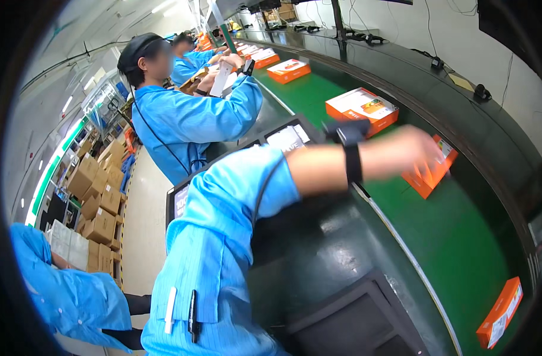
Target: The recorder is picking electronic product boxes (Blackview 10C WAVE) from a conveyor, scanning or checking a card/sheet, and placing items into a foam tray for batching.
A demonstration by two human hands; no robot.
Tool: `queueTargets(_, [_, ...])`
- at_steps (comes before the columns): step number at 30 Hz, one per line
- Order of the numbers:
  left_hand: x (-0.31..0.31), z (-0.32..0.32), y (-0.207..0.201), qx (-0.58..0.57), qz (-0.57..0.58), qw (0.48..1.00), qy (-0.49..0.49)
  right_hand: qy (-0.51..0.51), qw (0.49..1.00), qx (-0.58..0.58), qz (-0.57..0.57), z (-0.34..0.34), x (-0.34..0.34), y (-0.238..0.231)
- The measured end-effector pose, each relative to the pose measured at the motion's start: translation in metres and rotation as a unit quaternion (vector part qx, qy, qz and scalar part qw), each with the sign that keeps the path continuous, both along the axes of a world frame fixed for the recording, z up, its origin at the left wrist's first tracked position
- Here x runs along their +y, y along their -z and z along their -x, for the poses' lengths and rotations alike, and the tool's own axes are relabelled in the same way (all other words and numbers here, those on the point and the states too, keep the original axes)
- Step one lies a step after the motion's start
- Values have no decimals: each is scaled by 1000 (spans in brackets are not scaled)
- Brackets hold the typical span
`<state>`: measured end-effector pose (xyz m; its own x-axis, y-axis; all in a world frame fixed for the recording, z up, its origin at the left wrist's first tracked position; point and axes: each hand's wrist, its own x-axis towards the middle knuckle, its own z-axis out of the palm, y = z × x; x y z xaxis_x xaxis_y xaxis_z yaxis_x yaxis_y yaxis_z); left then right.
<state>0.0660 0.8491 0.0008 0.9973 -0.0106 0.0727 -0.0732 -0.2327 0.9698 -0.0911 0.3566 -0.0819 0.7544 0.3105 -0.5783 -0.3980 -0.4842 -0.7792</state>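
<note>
My left hand [404, 153] is blurred at the orange box [425, 185], near the green belt's [410, 219] far edge; can't tell grip. Right hand's out of view. Probably light, stiff, slick carton; best held by opposite sides.

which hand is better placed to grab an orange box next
Probably the left hand: it is over the green belt, close to an orange box, though blur hides any contact. The right hand is out of view.
</note>
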Motion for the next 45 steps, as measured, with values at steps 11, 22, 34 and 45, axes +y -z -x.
queueTargets(11, [-179, 71, 34, -36, -326, 907, 263, -40, 961, -267, -50, -51, 49, 2])
queueTargets(22, [50, -137, 72, 74, -101, 976, -177, 7, 920, -373, -118, -58, 68, -38])
queueTargets(34, [-82, -18, 36, -13, 34, 994, 102, 144, 892, -395, -169, -107, 52, -19])
queueTargets(45, [-94, 240, 71, -103, -398, 910, -58, 156, 838, -423, 306, 19, -44, 0])
